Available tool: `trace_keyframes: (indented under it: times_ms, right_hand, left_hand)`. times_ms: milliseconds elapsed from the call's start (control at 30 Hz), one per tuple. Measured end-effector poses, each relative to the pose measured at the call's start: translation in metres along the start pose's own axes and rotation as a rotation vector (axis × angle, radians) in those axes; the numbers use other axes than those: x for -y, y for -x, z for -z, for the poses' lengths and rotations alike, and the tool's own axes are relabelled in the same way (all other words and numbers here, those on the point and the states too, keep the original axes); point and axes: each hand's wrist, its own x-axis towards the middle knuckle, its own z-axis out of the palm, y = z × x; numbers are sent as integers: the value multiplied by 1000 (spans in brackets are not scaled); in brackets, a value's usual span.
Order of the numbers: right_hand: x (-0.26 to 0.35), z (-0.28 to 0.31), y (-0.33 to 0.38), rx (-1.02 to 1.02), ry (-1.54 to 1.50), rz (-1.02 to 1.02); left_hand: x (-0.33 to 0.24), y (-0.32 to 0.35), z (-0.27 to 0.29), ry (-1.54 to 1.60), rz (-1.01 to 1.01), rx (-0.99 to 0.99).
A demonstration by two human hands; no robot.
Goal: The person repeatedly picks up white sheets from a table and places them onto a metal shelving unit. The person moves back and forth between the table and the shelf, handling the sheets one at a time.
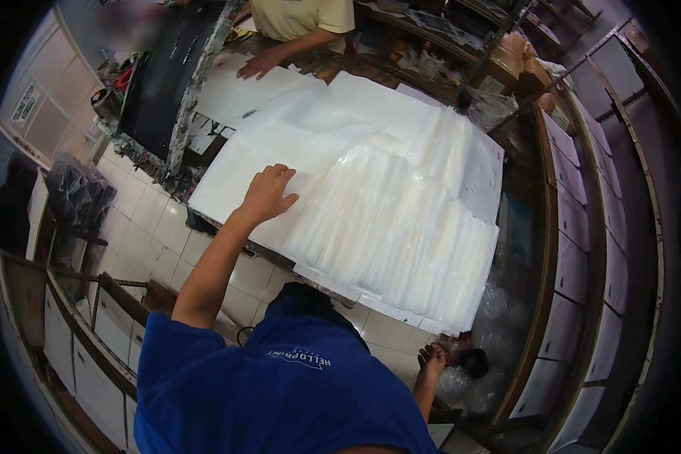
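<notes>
The person's left hand (268,193) lies palm down, fingers spread and flat, gripping nothing, on a large white sheet of smooth paper-like material (280,144) spread over the worktable. The arm reaches up to it from a blue short-sleeved shirt (280,393) that fills the lower middle of the view. Just to the right of the hand, and touching the sheet under it, lies a broad fanned stack of clear, whitish plastic bags (401,219), overlapped in rows like shingles and running down to the near right corner of the table. The right hand (433,359) hangs low beside the person's body, below the table's near edge, fingers loosely curled downward (whether it holds anything cannot be told).

At the far end of the sheet a co-worker in a pale yellow shirt (303,17) rests one hand (259,64) flat on the white material. To the left of the table stands a dark speckled stone counter edge (197,76), and below it a floor of white square tiles (144,219). Along the right side runs a curved wooden shelf unit with white panels (575,227).
</notes>
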Motion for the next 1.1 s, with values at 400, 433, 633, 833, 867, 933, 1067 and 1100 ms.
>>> trace_keyframes:
  times_ms: [400,433,633,833,867,933,1067,1100]
  right_hand:
    - [161,-72,101,98,-110,400]
    - [187,-99,113,166,-87,417]
    - [239,-162,120,716,-262,432]
    - [197,-85,81,236,-2,580]
    - [186,-60,75,178,-18,618]
    - [170,9,74,43,-129,488]
    - [110,131,83,-351,-146,426]
    - [93,162,85,-448,-155,380]
  left_hand:
    - [-100,-47,35,317,-133,-110]
    - [-124,-42,42,295,-238,-113]
    - [-266,17,39,373,-566,228]
    - [-337,63,12,536,-797,705]
    - [-348,69,19,611,-824,901]
    - [-369,76,22,732,-842,1304]
    - [-383,99,-10,709,-786,1963]
    - [-385,108,-26,681,-753,2066]
